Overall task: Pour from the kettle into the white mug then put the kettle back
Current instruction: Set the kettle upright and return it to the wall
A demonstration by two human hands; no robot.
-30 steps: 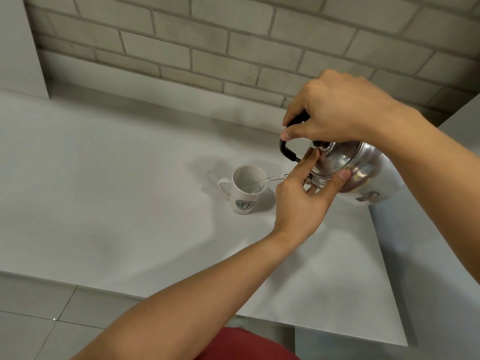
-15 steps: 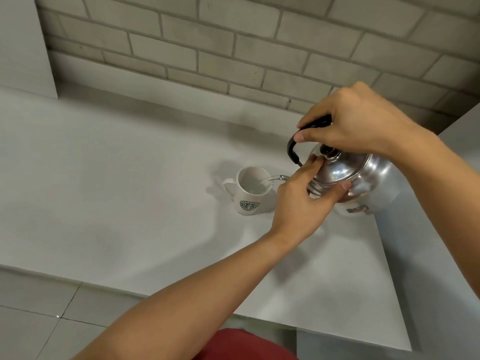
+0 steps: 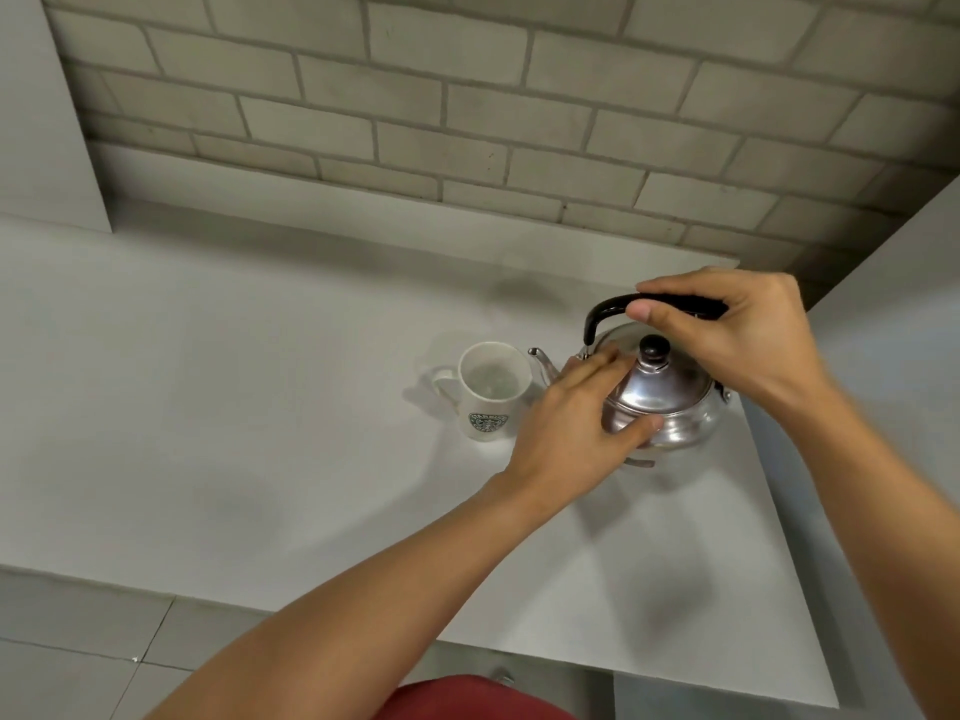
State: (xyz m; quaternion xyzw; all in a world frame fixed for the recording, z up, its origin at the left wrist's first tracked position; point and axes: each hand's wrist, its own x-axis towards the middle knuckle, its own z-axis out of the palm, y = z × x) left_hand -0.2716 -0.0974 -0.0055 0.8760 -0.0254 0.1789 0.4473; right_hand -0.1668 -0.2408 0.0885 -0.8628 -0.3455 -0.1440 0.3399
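The steel kettle stands upright near the right edge of the white table, its spout pointing left toward the white mug. My right hand grips the kettle's black top handle. My left hand rests against the kettle's left side, fingers over the lid and thumb on the body. The lid's black knob shows between the two hands. The mug stands just left of the spout, handle to the left, a green logo facing me, clear liquid inside.
A grey brick wall runs behind the table. A pale panel rises at the table's right edge, close to the kettle. Tiled floor shows below the table's near edge.
The kettle has swung back from its tilted pouring pose to upright and come lower by the table's right edge. The stream into the mug has stopped. Both hands stay on it.
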